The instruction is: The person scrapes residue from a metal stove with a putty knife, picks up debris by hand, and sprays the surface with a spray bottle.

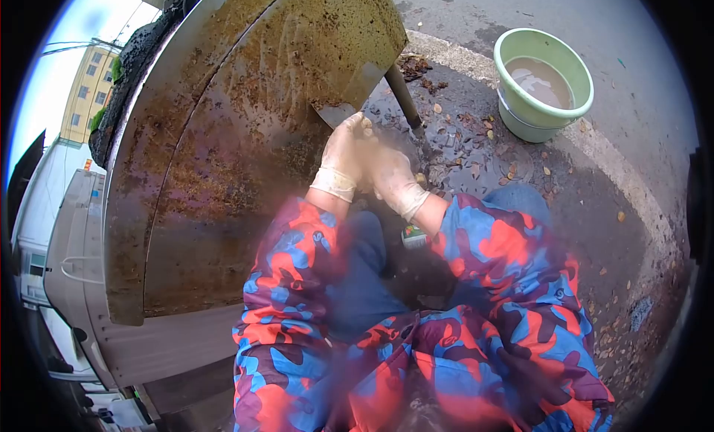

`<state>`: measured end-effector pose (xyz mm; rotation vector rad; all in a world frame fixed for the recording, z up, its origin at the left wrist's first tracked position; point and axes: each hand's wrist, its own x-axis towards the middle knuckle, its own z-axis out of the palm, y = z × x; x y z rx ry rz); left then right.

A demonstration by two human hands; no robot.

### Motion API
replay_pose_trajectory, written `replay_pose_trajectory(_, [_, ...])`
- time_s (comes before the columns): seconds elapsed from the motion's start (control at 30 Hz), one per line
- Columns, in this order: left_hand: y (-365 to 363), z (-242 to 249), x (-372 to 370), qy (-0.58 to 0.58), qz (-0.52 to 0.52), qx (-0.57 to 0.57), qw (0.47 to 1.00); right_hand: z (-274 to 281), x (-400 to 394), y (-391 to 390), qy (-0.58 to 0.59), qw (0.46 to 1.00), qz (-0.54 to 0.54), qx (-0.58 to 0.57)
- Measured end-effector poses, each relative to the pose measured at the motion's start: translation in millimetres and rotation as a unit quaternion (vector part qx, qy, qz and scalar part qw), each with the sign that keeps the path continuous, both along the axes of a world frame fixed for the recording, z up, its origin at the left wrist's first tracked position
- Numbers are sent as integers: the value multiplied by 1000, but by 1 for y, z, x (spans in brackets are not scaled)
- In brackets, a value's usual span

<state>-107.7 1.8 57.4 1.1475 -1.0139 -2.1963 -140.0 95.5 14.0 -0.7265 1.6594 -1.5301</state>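
My left hand (342,157), in a pale thin glove, is closed around a scraper. The scraper's flat metal blade (335,113) shows beyond the fingertips, against the rusty, grease-stained metal panel (245,97). Close beside it is my right hand (393,180), also gloved, with its fingers curled in toward the left one. A blurred patch covers the spot where the two hands meet, so what the right fingers hold is hidden. The panel stands tilted in front of me, brown with grime and paler in streaks near its upper right part.
A light green bucket (543,112) of murky water stands at the upper right. A metal leg (403,97) rises beside the panel. Wet ground with dead leaves (513,168) lies around it. A small green-and-white container (413,236) sits below my right wrist. A grey covered vehicle (74,261) is at left.
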Motion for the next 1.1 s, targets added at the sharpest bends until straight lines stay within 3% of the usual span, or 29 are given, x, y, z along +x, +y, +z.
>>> replay_pose_trajectory(0.03, [5,3,-2,1,-1,2,1000,-17,-4,-7,1,1000,-1,2])
replay_pose_trajectory(0.1, [11,11,-4,-39,9,-6,999,-43,-12,-20,229,969,-1,-88])
replay_pose_trajectory(0.13, [10,12,-9,-61,44,7,997,-18,-14,-12,34,999,29,-29])
replay_pose_trajectory(0.23, [-6,7,-14,-63,35,-47,996,-6,-12,-13,38,999,-1,-20])
replay_pose_trajectory(0.3, [-10,5,-19,-68,67,-5,995,-16,-14,-21,4,1000,-1,-13])
replay_pose_trajectory(0.37, [-14,4,-25,-54,58,18,997,-21,-24,-22,221,970,7,-98])
replay_pose_trajectory(0.4, [-14,6,-28,-58,57,14,997,-8,-25,-23,-31,998,-8,-61])
replay_pose_trajectory(0.63, [-23,13,-63,-71,84,-34,993,-1,-52,-40,25,997,9,-77])
replay_pose_trajectory(0.7, [-30,12,-70,-47,95,-30,994,6,-57,-44,-107,991,-23,-78])
replay_pose_trajectory(0.73, [-35,11,-71,-46,85,-41,994,4,-58,-47,-119,988,-30,-89])
replay_pose_trajectory(1.03, [-43,29,-110,-45,47,-85,994,18,-90,-60,-141,982,-46,-115])
replay_pose_trajectory(1.1, [-51,30,-120,-54,25,-94,994,14,-93,-67,-98,983,-68,-138])
